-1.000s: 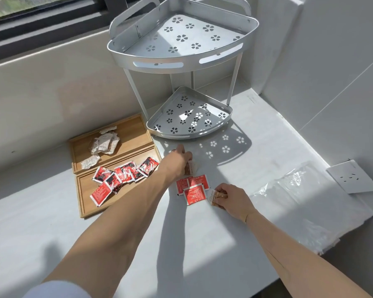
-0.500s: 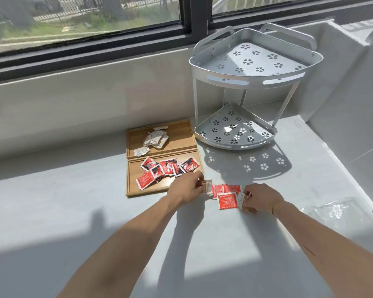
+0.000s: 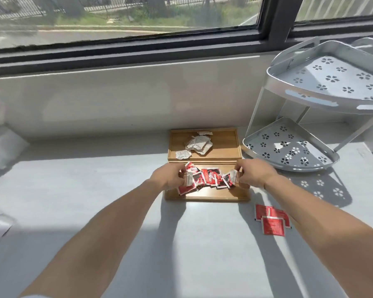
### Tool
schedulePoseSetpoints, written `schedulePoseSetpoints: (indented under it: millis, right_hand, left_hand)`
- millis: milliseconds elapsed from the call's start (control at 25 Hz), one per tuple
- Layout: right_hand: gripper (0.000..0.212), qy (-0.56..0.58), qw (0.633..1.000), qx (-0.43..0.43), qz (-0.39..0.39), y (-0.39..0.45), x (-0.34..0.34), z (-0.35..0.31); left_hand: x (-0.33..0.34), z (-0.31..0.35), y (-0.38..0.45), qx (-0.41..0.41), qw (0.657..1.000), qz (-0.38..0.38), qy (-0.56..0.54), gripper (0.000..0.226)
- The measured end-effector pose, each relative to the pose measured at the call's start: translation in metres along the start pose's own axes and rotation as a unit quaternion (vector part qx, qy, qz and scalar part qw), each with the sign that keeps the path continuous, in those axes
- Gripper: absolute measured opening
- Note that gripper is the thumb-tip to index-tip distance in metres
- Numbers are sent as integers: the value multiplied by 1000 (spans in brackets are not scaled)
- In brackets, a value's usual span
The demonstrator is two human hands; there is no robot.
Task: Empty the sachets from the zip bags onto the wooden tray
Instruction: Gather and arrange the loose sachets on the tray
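While both hands reach over the wooden tray (image 3: 207, 195), the left hand (image 3: 169, 177) and right hand (image 3: 253, 174) each pinch a pale sachet at either end of the red sachets (image 3: 207, 178) heaped in its near compartment; white sachets (image 3: 197, 145) lie in the far one. Three more red packets (image 3: 270, 219) lie on the grey counter (image 3: 192, 244) near the tray's right corner, beside the right forearm. A white corner rack (image 3: 310, 125) stands at the counter's far right under the window (image 3: 125, 20); the fingertips are hard to make out.

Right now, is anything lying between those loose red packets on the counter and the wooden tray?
Nothing visible does. The red packets sit on bare counter near the tray; only the right forearm passes beside them.
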State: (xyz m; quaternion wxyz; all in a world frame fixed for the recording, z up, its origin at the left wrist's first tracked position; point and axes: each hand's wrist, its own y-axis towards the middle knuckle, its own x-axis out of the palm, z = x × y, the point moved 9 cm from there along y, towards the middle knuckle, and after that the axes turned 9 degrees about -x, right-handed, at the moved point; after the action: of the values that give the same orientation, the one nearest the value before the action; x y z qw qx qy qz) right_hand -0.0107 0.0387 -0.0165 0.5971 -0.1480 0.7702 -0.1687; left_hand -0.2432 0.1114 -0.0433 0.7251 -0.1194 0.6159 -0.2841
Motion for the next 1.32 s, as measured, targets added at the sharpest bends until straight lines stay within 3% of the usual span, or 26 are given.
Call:
schedulePoseSetpoints:
  millis: [280,640,760,1000,1200,1320]
  right_hand:
    - [28,-39,998,-18,50,77,-35,-40]
    - [29,-75,997,8,28,135,-31,-18]
    - [25,-89,994,16,61,142,-26,-13]
    - [41,-94,991,22,89,125,-17,-17]
    - [48,-106,993,19,48,69,-9,-19]
    - [46,-82,995,45,23,22,2,-8]
  left_hand:
    - [-71,-33,65,-16,999,41,14,31]
    - [-63,-14,135,29,999,28,30,38]
    - [-59,-18,139,12,997,58,47,45]
    - [-49,-31,116,-37,996,79,33,59]
    - [-43,-20,74,-38,994,103,12,52]
    - [-27,0,42,-20,997,74,-9,57]
